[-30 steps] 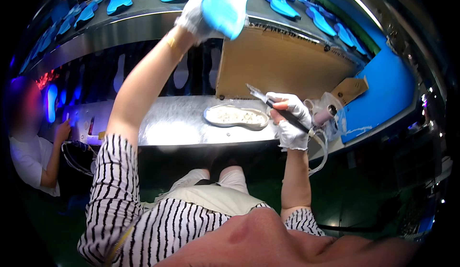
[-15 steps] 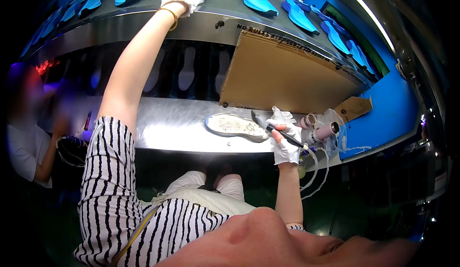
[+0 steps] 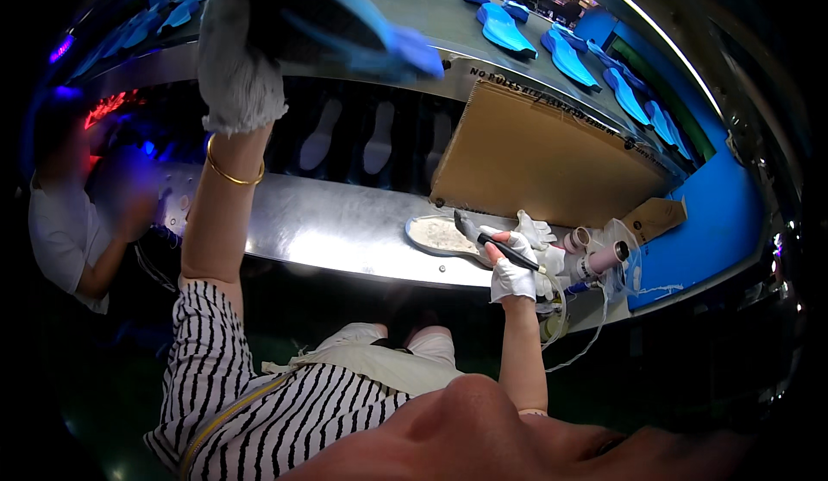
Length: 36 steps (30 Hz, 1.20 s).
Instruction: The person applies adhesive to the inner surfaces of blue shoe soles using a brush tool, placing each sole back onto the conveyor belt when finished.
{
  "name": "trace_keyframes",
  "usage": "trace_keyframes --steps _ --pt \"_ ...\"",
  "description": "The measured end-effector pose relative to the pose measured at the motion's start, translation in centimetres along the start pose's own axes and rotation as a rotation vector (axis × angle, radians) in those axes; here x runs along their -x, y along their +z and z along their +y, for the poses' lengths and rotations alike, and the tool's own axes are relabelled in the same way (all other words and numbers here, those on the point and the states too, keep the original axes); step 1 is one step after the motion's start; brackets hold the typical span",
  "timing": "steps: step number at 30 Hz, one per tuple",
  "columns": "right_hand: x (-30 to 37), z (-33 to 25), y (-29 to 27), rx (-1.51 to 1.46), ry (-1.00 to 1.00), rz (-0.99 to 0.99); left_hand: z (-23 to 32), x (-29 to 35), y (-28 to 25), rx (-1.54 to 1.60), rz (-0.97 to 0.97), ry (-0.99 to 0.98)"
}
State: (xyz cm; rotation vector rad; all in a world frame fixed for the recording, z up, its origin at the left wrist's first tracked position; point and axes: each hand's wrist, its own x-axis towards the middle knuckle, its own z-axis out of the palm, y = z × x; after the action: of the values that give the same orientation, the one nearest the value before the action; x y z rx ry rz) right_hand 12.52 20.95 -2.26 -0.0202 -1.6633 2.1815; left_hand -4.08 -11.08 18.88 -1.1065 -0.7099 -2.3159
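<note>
My left hand point(image 3: 237, 67), in a white glove, is raised at the upper left, closed on the edge of a blue shoe sole point(image 3: 345, 24). The sole is blurred by motion, its dark side partly showing, and some fingers are hidden. Low on the right, my right hand point(image 3: 512, 276) wears a white glove with bare fingertips. It grips a black-handled brush point(image 3: 504, 251) with a pale tube running from its end. The brush's dark tip is beside a whitish shoe sole point(image 3: 438, 233) lying on the metal ledge point(image 3: 323, 213).
Blue soles point(image 3: 569, 56) lie along the dark conveyor belt point(image 3: 414, 6). A cardboard sheet point(image 3: 552, 153) leans upright behind the ledge. Pink thread spools point(image 3: 608, 258), a clear plastic bag and another white glove point(image 3: 536, 229) crowd beside my right hand. A person point(image 3: 65, 231) is at the far left.
My left hand has come up off the belt toward me and leftward, bringing a blue sole with it. My right hand keeps the brush near the whitish sole. The whole view has shifted slightly.
</note>
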Motion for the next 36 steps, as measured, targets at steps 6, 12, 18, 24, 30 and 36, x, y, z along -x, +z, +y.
trace_keyframes --steps 6,12,18,24,30,36 --pt "1.0 0.7 0.3 0.021 0.044 0.044 -3.0 6.4 -1.3 0.255 -0.149 -0.663" --pt "3.0 -0.1 1.9 0.064 0.083 0.063 -7.5 21.7 -5.4 0.697 0.258 -1.361" --pt "3.4 0.6 3.6 -0.015 -0.022 -0.037 -2.3 26.3 -3.0 0.732 0.268 -1.423" --pt "0.9 0.2 8.9 0.036 -0.174 -0.094 -3.9 25.8 -0.4 0.553 0.437 -1.246" --pt "0.3 1.8 10.0 0.354 -0.501 -0.051 -6.0 28.0 1.1 0.281 0.428 -1.189" --pt "1.8 -0.1 9.5 0.318 -0.027 -0.135 -5.7 28.4 -0.9 0.341 0.508 -1.23"
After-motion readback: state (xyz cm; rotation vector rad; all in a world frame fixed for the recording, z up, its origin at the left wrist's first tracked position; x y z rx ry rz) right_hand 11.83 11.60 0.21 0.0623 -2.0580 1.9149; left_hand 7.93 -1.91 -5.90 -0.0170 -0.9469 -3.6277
